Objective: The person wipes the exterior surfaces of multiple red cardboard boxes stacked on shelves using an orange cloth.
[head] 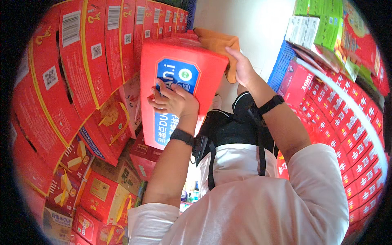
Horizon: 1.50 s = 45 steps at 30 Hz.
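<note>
A large red carton [211,65] with a blue printed panel stands tilted before me, close beside the row of red boxes. My left hand [177,101] lies against its blue panel, fingers spread and slightly bent, not wrapped around an edge. At the carton's far right corner, my right hand [243,65] grips an orange cloth [219,41], which drapes along the carton's upper edge and hangs down beside it. The carton's underside and far side are hidden.
Red gift boxes [107,52] with yellow edging line the left, above more packaged boxes [99,196]. On the right stand a blue plastic crate [280,61], green cartons [329,32] and stacked red packages [346,122] behind a pale curved strip. Pale floor [239,15] shows between them.
</note>
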### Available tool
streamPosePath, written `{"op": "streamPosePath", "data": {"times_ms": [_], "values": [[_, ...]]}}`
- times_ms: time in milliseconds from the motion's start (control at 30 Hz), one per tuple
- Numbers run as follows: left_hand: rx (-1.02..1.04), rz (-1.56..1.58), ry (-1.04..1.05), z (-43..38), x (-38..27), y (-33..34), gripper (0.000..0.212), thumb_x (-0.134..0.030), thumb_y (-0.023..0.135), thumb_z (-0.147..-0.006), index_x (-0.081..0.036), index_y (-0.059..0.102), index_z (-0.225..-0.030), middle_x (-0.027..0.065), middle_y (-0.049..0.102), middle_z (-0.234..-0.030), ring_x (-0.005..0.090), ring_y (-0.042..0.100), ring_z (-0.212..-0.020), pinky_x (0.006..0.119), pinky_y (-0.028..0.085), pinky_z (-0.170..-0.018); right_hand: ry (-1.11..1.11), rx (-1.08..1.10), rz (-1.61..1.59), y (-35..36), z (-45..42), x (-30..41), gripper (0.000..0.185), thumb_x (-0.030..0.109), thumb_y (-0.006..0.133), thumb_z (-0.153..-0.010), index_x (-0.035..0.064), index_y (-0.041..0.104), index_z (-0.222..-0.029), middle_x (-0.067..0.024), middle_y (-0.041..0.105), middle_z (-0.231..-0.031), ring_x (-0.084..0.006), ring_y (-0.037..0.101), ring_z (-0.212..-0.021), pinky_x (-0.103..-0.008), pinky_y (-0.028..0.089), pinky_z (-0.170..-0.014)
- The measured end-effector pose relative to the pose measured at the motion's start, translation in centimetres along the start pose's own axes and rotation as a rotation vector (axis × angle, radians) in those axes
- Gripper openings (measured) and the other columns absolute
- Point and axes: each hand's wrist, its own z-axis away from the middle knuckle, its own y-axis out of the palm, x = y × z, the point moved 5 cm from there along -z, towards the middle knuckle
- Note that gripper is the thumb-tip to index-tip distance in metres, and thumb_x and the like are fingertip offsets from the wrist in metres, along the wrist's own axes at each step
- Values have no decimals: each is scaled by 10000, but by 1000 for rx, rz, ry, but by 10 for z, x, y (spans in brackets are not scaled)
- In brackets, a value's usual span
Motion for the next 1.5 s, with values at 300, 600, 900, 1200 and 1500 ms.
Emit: {"op": "streamPosePath", "data": {"times_ms": [300, 600, 900, 1200, 1500], "values": [[-212, -147, 139, -7, -7, 4, 498, -393, 423, -974, -145, 424, -1407, 214, 434, -1351, 469, 326, -1285, 643, 274, -1001, -301, -134, -188, 39, 90, -118, 665, 467, 532, -965, 7, 423, -1432, -89, 466, -1465, -199, 362, -1375, -365, 220, -1165], [-243, -210, -6, -11, 0, 9, 467, -429, 486, -939, -190, 451, -1339, 192, 456, -1303, 423, 407, -1258, 628, 339, -978, 51, 345, 75, 26, 163, -261, 690, 506, 311, -1047, -28, 332, -1483, -123, 345, -1552, -215, 290, -1440, -333, 186, -1201], [-281, -194, 15, -15, 2, 7, 458, -378, 455, -958, -120, 502, -1334, 192, 507, -1198, 376, 454, -1113, 570, 379, -889, -192, 190, -366, 15, 12, -158, 586, 417, 298, -1062, -25, 411, -1430, -133, 478, -1444, -237, 439, -1308, -356, 300, -1136], [-81, -51, -25, -9, -13, 1, 522, -411, 394, -968, -99, 426, -1386, 244, 412, -1308, 420, 361, -1204, 569, 307, -962, -333, -25, -148, -69, -101, -110, 642, 480, 309, -1054, -23, 415, -1438, -121, 519, -1401, -224, 484, -1260, -325, 328, -1107], [-355, -97, 233, -9, 2, 8, 491, -454, 435, -964, -72, 496, -1267, 221, 510, -1203, 416, 480, -1122, 576, 395, -878, 73, -104, -77, -48, -9, -233, 661, 507, 306, -1043, 34, 344, -1503, -118, 403, -1507, -274, 395, -1346, -384, 292, -1140]]}}
